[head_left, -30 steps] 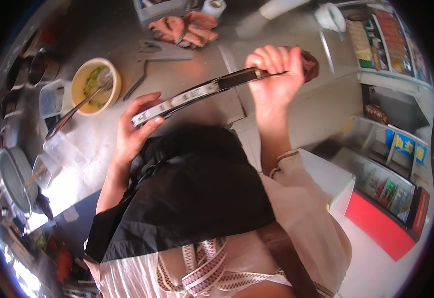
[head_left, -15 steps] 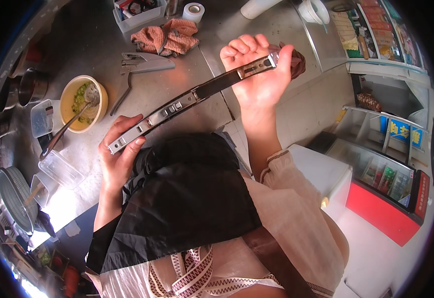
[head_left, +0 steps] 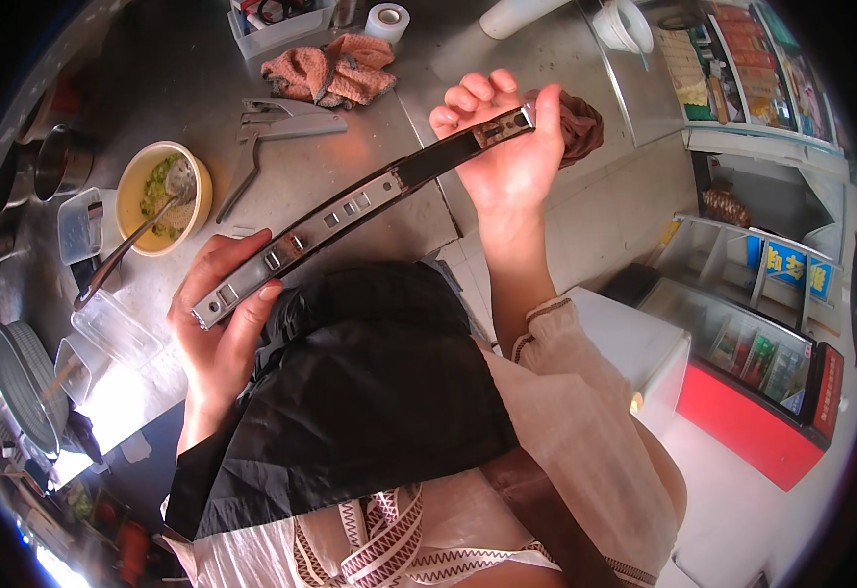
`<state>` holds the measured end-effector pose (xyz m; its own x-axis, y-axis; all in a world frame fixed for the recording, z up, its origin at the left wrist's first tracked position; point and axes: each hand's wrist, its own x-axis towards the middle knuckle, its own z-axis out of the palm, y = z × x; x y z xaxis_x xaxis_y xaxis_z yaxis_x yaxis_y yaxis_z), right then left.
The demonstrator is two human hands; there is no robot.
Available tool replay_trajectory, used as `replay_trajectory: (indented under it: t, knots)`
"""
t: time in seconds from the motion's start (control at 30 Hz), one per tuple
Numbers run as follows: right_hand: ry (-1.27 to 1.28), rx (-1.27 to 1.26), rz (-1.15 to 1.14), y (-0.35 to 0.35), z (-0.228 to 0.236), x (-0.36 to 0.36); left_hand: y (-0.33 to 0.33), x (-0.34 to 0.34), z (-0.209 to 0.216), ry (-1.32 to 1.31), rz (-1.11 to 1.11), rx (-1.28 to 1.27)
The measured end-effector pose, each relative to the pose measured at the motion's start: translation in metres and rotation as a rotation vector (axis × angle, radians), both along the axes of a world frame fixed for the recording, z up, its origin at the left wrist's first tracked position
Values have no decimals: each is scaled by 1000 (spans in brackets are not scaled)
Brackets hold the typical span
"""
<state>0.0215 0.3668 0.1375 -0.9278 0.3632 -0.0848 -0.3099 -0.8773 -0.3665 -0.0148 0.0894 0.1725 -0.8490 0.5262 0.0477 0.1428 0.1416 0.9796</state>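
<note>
A long, narrow bar [head_left: 358, 204] of silver metal and black, with rectangular slots along it, runs diagonally between my two hands. Its exact kind I cannot make out. My left hand [head_left: 221, 304] grips the lower left end, thumb on one edge and fingers on the other. At the upper right, my right hand [head_left: 507, 162] holds the rusty-looking other end against the palm with the thumb, its fingers half curled. A brown-red crumpled cloth-like thing [head_left: 581, 127] shows just behind that hand; whether it is touched is hidden. Beyond the bar lies a grey plier-like tool [head_left: 296, 125] on the metal table.
A cream bowl [head_left: 200, 186] of chopped green food holds a spoon. Also on the table are a pink towel [head_left: 350, 73], a white roll [head_left: 387, 24], clear containers [head_left: 120, 331] and a grey basket [head_left: 26, 382]. A red-fronted display fridge [head_left: 742, 431] stands at the right.
My left hand has moved down and left with its end of the bar. My right hand and the bar's other end have shifted slightly left. Both hands keep their hold.
</note>
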Motion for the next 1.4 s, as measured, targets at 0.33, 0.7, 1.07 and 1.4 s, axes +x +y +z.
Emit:
replay_trajectory:
  t: [0.33,0.7,1.07,1.4]
  knots:
    - [-90,125,-17,3,-3,4,2,-1,12,43,26,-91]
    - [-83,607,-140,3,15,7,2,-7,-9,130,-77,-127]
    - [-18,921,-155,-18,27,5,10,-1,-15,134,-61,-165]
    - [128,1073,-146,-26,31,-1,36,-7,0,370,-131,-294]
